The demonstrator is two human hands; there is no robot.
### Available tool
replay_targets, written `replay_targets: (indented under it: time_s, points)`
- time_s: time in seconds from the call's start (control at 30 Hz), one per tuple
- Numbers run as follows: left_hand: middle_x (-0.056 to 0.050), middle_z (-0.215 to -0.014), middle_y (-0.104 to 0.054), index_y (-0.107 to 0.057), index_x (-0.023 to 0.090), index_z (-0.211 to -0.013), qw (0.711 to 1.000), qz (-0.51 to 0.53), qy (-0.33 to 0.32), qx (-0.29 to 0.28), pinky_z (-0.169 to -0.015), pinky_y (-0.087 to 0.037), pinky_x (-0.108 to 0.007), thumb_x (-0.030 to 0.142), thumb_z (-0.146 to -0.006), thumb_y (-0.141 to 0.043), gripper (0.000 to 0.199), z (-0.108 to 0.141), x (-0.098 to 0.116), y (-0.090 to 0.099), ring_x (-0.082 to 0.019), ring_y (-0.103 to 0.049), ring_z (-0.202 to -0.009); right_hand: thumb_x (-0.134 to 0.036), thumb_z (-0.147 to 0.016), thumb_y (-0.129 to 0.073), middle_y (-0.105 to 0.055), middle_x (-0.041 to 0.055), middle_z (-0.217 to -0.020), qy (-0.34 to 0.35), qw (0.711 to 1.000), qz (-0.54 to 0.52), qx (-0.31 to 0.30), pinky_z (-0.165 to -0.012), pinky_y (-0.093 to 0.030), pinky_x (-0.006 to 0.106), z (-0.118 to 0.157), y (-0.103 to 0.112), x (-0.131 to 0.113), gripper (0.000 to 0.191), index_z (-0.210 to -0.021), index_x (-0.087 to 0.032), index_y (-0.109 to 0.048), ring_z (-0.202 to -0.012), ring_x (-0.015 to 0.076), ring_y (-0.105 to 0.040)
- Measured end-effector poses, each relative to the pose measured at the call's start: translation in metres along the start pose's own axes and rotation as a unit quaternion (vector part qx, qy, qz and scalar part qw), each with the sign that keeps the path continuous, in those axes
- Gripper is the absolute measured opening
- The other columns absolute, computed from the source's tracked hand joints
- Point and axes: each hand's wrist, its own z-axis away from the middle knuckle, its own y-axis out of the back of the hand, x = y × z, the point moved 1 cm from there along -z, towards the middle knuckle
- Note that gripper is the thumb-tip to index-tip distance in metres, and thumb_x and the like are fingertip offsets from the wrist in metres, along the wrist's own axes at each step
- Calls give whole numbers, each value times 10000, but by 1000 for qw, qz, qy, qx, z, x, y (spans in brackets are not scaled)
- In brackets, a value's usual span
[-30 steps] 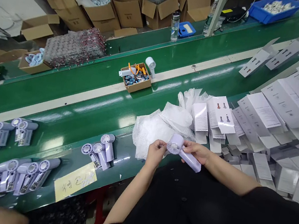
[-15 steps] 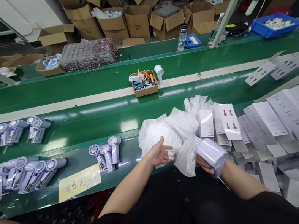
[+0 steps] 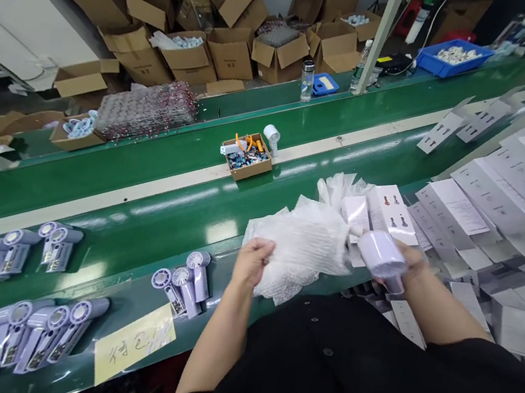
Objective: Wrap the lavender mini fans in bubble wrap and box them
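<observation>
My left hand [image 3: 253,263] is closed on the edge of a translucent bubble-wrap bag [image 3: 311,235], which is stretched out to the right above more bags. In my right hand [image 3: 410,266] is a lavender handheld fan [image 3: 381,253], its round barrel pointing up and left. The fan is close to the right end of the bag, blurred by motion, and hides part of my right fingers. Further bags [image 3: 343,187] lie behind, beside a white box printed with fan pictures [image 3: 392,212].
Several lavender fans [image 3: 81,320] stand in rows at left, and a small group [image 3: 186,281] is near a yellow handwritten note [image 3: 135,343]. White boxes [image 3: 487,189] are stacked at right. A small carton of parts [image 3: 248,160] sits on the green conveyor [image 3: 165,200].
My left hand, open before, has closed on a bag and the bag is now spread flat. The fan has moved slightly right and tilted. Another person's hand at lower left has left the view.
</observation>
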Motion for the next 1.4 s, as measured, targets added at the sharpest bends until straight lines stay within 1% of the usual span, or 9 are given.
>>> replay_targets:
  time_s: [0.17, 0.4, 0.53, 0.67, 0.77, 0.93, 1.13, 1.2, 1.4]
  points:
    - [80, -491, -393, -425, 173, -557, 939, -276, -188, 81, -490, -259, -195, 303, -575, -750, 350, 12, 17, -4, -65, -345, -486, -187, -615, -716, -633, 43, -882, -33, 999, -29, -6, -597, -547, 283, -8, -46, -1, 521, -1089, -177, -498, -686, 165, -649]
    - [34, -550, -498, -554, 151, -563, 933, -283, -146, -169, -561, -333, -215, 192, -620, -634, 107, 34, -9, -32, -99, -443, -572, -172, -647, -732, -627, 34, -837, -103, 981, -107, -125, -572, -556, 255, -52, -91, 40, 480, -1079, -138, -524, -662, 135, -631]
    - [17, -547, -541, -586, 145, -578, 991, -113, -16, -74, -505, -332, -220, 279, -583, -698, 175, 27, -20, -18, -86, -444, -499, -230, -687, -718, -637, 58, -803, -124, 986, -67, -84, -559, -544, 252, -47, -72, 44, 360, -995, -97, -587, -634, 136, -621]
    - [-7, -688, -588, -615, 157, -710, 991, -55, -122, 25, -622, -408, -252, 329, -645, -705, 205, 29, -25, -29, -114, -530, -639, -257, -647, -750, -653, 49, -840, -102, 995, -9, 2, -599, -521, 249, -44, -70, 50, 404, -1003, -117, -619, -638, 127, -613]
    - [-14, -739, -569, -612, 175, -794, 931, -210, -298, 23, -684, -410, -273, 300, -788, -605, 126, 36, -22, -39, -131, -521, -710, -238, -621, -769, -661, 32, -882, -49, 995, 40, 77, -660, -494, 235, -45, -78, 52, 403, -987, -138, -632, -721, 133, -623]
    - [-40, -715, -554, -574, 178, -798, 725, -433, -535, -1, -685, -399, -312, 150, -837, -520, 72, 44, -25, -31, -169, -481, -717, -209, -561, -790, -651, 34, -860, -46, 988, -37, 144, -614, -498, 259, -37, -84, 49, 422, -931, -134, -602, -665, 138, -619]
    - [-61, -690, -520, -592, 176, -852, 618, -523, -569, -144, -673, -394, -333, 122, -841, -462, 141, 51, -52, -43, -195, -485, -707, -149, -615, -732, -600, -23, -712, -28, 970, -93, 223, -545, -507, 237, -37, -83, 58, 327, -853, -173, -510, -599, 113, -589]
    - [-68, -712, -536, -595, 182, -860, 645, -529, -528, -160, -691, -394, -338, 149, -851, -460, 139, 52, -53, -52, -203, -496, -729, -160, -673, -697, -581, -30, -676, -56, 962, -127, 235, -554, -525, 245, -40, -82, 61, 287, -840, -183, -465, -578, 109, -586]
    - [-37, -730, -594, -605, 199, -838, 852, -431, -272, -121, -649, -412, -273, 285, -857, -489, 147, 49, -40, -69, -163, -553, -676, -271, -791, -645, -603, 12, -707, -154, 968, -79, 179, -468, -546, 273, -29, -64, 54, 265, -879, -194, -407, -569, 156, -634]
